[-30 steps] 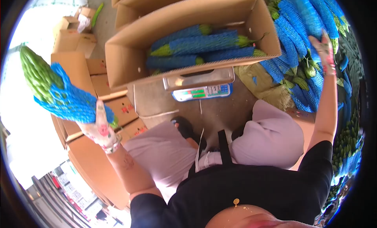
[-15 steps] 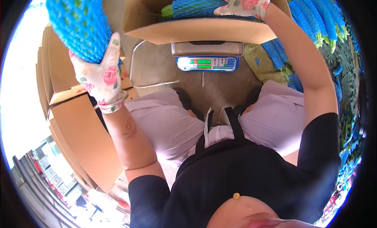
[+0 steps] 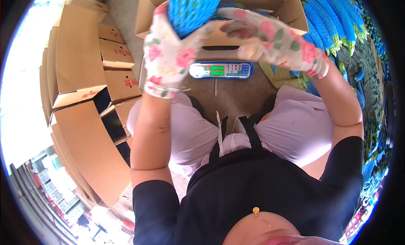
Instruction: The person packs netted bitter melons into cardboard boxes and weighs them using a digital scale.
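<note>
My left hand (image 3: 171, 55), in a floral glove, is wrapped round the lower end of a long green vegetable in a blue foam net (image 3: 194, 10), which it holds up over the near edge of an open cardboard box (image 3: 147, 15). The top of this vegetable runs out of view. To its right, my gloved right hand (image 3: 282, 42) hovers in front of the box with fingers apart and slightly curled, no object visible in them. Part of another blue netted vegetable (image 3: 249, 12) shows inside the box behind my fingers. A digital scale (image 3: 221, 70) sits under the box.
Cardboard boxes (image 3: 82, 55) with red print are stacked at the left. Many blue netted vegetables (image 3: 329, 23) lie in a pile on the right, beside dark green cloth or sheeting (image 3: 367, 93). My knees flank the scale on the floor (image 3: 219, 97).
My left hand has brought the netted vegetable from the left to in front of the box. My right hand has come off the vegetable inside the box and drawn back towards me.
</note>
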`<move>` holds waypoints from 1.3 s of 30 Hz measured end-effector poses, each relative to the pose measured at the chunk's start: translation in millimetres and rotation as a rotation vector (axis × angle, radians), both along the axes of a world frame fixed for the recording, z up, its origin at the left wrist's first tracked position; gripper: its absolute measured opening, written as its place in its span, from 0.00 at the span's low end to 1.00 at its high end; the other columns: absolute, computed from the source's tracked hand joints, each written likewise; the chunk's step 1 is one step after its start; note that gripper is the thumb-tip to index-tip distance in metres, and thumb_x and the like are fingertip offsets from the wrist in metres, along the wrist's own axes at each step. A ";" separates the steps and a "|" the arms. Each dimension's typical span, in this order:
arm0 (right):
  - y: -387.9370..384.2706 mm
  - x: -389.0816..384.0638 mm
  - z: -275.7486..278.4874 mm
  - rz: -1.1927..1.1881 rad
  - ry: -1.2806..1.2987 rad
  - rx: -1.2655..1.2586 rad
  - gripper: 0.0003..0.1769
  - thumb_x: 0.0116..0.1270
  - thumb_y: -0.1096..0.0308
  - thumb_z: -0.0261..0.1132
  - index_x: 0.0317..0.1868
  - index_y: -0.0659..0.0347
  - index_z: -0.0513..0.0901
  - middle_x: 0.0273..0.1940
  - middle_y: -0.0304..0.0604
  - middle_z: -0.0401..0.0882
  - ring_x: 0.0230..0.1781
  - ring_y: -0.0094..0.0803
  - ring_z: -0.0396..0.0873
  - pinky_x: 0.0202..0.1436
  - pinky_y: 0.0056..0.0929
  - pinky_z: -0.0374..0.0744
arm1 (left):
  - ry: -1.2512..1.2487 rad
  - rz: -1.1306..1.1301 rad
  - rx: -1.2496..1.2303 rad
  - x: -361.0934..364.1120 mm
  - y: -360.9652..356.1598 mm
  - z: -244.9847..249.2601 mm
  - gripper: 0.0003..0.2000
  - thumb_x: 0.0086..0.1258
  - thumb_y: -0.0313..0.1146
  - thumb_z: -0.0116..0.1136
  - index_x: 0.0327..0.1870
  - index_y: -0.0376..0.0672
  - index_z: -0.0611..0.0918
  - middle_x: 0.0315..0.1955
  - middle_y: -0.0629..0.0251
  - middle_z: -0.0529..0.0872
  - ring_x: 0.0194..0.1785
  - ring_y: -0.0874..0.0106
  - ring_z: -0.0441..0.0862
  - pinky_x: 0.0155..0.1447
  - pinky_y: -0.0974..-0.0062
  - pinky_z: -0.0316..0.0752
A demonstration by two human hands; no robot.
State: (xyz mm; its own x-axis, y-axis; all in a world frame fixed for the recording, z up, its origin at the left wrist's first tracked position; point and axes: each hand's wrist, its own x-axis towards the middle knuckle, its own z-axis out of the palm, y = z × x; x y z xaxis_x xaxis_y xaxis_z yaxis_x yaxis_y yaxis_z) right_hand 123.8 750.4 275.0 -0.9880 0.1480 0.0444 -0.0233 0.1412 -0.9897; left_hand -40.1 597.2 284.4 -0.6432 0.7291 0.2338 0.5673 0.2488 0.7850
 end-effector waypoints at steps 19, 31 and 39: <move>150.8 221.2 -133.8 -0.980 -0.552 0.695 0.37 0.53 0.54 0.70 0.59 0.69 0.71 0.41 0.52 0.81 0.42 0.40 0.80 0.50 0.35 0.76 | 0.279 -0.548 -0.402 -40.8 91.6 -71.8 0.16 0.73 0.42 0.51 0.52 0.42 0.81 0.50 0.53 0.82 0.56 0.56 0.78 0.62 0.68 0.71; 131.3 197.3 -275.3 -0.535 -0.989 0.504 0.32 0.55 0.55 0.68 0.55 0.64 0.69 0.46 0.52 0.80 0.48 0.44 0.81 0.46 0.38 0.80 | 0.792 -0.833 -1.108 -55.3 202.6 -128.0 0.33 0.58 0.43 0.66 0.64 0.46 0.68 0.56 0.49 0.76 0.59 0.52 0.74 0.63 0.63 0.70; 120.1 226.6 -311.8 -0.792 -0.792 0.727 0.23 0.58 0.56 0.67 0.52 0.55 0.76 0.45 0.49 0.78 0.44 0.45 0.80 0.43 0.40 0.80 | 0.771 -0.803 -1.119 -56.8 210.5 -152.1 0.33 0.51 0.43 0.71 0.57 0.44 0.69 0.51 0.49 0.76 0.56 0.52 0.75 0.60 0.59 0.72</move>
